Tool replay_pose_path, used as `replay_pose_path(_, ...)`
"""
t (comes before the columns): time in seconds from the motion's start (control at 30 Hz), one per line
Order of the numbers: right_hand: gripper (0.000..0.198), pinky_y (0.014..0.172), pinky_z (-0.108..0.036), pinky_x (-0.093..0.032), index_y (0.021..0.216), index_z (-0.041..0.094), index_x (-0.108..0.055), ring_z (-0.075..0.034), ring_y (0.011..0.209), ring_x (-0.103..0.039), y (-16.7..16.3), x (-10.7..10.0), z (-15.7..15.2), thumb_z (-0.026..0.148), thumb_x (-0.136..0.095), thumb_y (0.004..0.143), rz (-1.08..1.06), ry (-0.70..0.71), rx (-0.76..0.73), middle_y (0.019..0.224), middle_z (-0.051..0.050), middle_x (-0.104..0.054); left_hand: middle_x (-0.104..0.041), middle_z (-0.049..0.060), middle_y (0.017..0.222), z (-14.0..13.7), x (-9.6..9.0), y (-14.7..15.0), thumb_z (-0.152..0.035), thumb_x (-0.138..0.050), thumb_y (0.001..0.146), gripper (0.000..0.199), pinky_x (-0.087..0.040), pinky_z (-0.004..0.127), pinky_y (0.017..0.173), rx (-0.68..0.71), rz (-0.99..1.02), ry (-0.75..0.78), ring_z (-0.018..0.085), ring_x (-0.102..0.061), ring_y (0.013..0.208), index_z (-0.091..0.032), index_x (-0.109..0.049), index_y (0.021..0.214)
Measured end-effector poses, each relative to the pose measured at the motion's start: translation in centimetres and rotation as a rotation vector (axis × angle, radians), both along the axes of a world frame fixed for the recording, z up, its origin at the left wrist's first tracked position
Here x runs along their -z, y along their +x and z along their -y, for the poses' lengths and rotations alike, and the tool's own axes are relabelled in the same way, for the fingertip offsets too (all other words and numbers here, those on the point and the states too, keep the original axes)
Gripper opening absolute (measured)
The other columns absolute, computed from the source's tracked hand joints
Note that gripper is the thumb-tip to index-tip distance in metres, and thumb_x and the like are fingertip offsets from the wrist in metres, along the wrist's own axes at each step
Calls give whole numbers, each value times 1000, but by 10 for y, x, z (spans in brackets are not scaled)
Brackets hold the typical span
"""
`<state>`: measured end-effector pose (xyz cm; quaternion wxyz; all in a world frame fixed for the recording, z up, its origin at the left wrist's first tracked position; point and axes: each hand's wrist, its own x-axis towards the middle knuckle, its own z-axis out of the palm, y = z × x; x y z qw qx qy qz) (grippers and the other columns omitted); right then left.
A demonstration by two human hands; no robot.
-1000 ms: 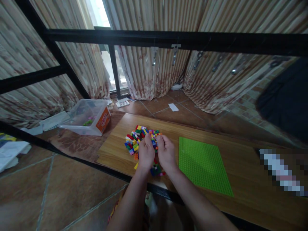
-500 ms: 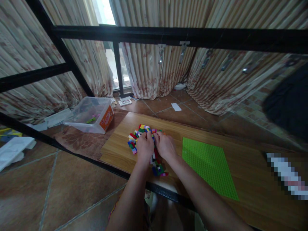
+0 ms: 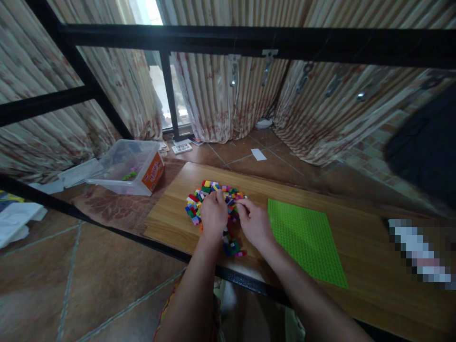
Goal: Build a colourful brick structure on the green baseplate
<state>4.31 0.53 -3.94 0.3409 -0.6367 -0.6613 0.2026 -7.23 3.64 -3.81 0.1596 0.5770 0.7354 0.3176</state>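
A pile of small colourful toy building bricks point(image 3: 194, 205) lies on the wooden table. Over the middle of it is my left hand point(image 3: 214, 216), its fingers curled and closed; whatever they hold is hidden. My right hand point(image 3: 255, 222) is at the pile's right edge, thumb and forefinger pinched together near a few dark blue bricks. Anything in that pinch is too small to make out. A few more bricks point(image 3: 233, 248) trail toward the table's near edge between my forearms. To the right of my right hand a green studded baseplate point(image 3: 306, 237) lies flat.
A clear plastic box point(image 3: 124, 164) with an orange label stands left of the wooden table point(image 3: 167, 213), holding a few green and pink pieces. Black metal bars point(image 3: 213, 38) cross in front of the curtains. A blurred-out white item point(image 3: 418, 251) lies at the table's right.
My right hand has drawn back to the right, away from my left hand, uncovering bricks between them. My left hand stays over the pile. The view has shifted slightly.
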Motion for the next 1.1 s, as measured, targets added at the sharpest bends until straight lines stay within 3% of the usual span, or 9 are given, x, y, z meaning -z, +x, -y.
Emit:
replay_pose_path(0.2,26,69,-30,-48,105,19,-64,-18,73,-63,5,10,60,34,-48,91,-94,-10,18,90,-5,-70,-67,9,72,2,-2,-2,-36,-29,97,47,-35,29,63,18,81,66,19,-59,66,-16,-64,73)
replay_pose_path(0.33,51,90,-42,-48,127,17,-52,-27,107,-57,-5,28,89,40,-61,83,60,49,-10,116,-12,-62,-63,5,63,3,-4,-8,-41,-32,95,48,-36,26,59,27,249,119,17,-56,61,-17,-63,67)
replay_pose_path(0.43,67,93,-49,-47,135,17,-45,-32,113,-52,-13,39,98,41,-68,77,161,61,-16,123,-15,-57,-66,4,66,3,-6,-20,-47,-36,92,48,-37,24,54,-13,479,157,14,-54,57,-16,-67,74)
replay_pose_path(0.53,58,91,-51,-47,131,17,-47,-33,110,-52,-15,45,98,37,-66,80,198,70,-11,120,-15,-58,-68,3,71,4,-7,-38,-49,-42,87,44,-35,23,48,-91,640,171,11,-50,50,-14,-69,83)
replay_pose_path(0.7,37,91,-46,-49,123,19,-53,-27,107,-55,-10,46,89,27,-56,87,100,118,-40,114,-12,-62,-61,-1,59,15,-14,-59,-41,-56,77,31,-36,21,49,-147,641,161,11,-49,51,-13,-70,77)
replay_pose_path(0.8,40,92,-44,-49,125,20,-51,-25,107,-56,-5,43,83,27,-56,87,4,151,-34,115,-10,-62,-60,-1,59,24,-17,-53,-41,-58,76,30,-36,20,49,-57,685,90,10,-49,52,-13,-70,77)
replay_pose_path(0.97,45,93,-44,-49,129,23,-49,-24,110,-57,4,24,69,31,-58,86,-100,165,-42,120,-9,-62,-66,1,70,36,-16,-30,-48,-55,82,37,-41,22,56,257,608,-39,14,-57,64,-15,-70,81)
replay_pose_path(1.1,46,97,-44,-47,131,26,-50,-24,113,-57,8,8,60,29,-58,86,-153,204,-109,125,-8,-61,-62,0,65,40,-16,-19,-48,-48,88,39,-40,22,55,468,590,-64,13,-53,60,-16,-66,74)
